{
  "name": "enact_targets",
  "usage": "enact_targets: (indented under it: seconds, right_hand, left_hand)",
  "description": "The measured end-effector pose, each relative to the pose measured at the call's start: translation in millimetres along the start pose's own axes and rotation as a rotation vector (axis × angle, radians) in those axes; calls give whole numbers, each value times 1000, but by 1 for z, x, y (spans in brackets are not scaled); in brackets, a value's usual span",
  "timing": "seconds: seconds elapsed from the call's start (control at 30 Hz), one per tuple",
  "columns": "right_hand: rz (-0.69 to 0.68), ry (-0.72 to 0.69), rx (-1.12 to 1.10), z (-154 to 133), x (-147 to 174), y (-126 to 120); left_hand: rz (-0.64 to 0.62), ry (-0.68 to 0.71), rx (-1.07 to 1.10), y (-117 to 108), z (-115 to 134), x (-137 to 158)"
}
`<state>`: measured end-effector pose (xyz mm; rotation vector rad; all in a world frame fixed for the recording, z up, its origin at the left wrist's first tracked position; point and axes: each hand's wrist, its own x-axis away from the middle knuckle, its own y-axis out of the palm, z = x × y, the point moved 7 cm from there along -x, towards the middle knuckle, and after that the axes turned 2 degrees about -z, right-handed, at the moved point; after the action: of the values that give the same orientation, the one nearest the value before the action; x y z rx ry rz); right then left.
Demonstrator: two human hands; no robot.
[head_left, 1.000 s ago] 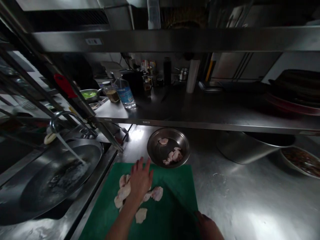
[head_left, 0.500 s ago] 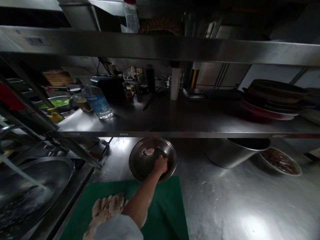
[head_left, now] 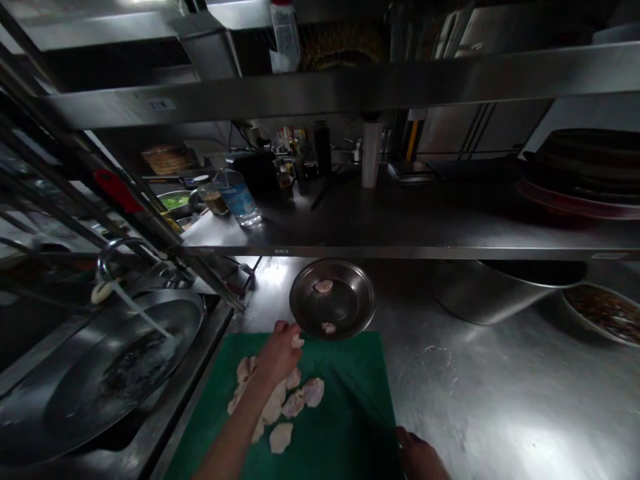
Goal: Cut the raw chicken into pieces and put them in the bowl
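My left hand is over the far part of the green cutting board, closed on a small pale piece of raw meat. Beneath and around that hand lie several pale pieces of raw meat, which looks like chicken. Just beyond the board, a round metal bowl has two pieces in it, one at the back and one near its front rim. My right hand is at the board's lower right edge with fingers curled; whatever it grips is too dark to make out.
On the left, water runs from a faucet into a wok-like metal basin. A metal shelf overhangs the counter, carrying a plastic bottle and stacked plates. To the right stand a large metal pot and a food-filled bowl.
My left hand has come out of the metal bowl and back over the board, now with a meat piece. A second piece shows in the bowl. My right hand has come into view.
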<state>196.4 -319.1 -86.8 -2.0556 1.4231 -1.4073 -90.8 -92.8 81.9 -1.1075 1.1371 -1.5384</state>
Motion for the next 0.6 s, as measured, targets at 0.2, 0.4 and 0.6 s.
enact_targets:
  seconds: [0.2,0.4,0.6]
  right_hand:
    - [-35,-55,101,-2,-6,13]
    - [-32,-13,52,-1,-1,15]
    - [-6,73,12,24,4,30]
  left_hand:
    - [-150,-87,-148,55,-46,56]
    - [-130,120,36,5,47,-49]
    - [-432,115,47,73,105,-124]
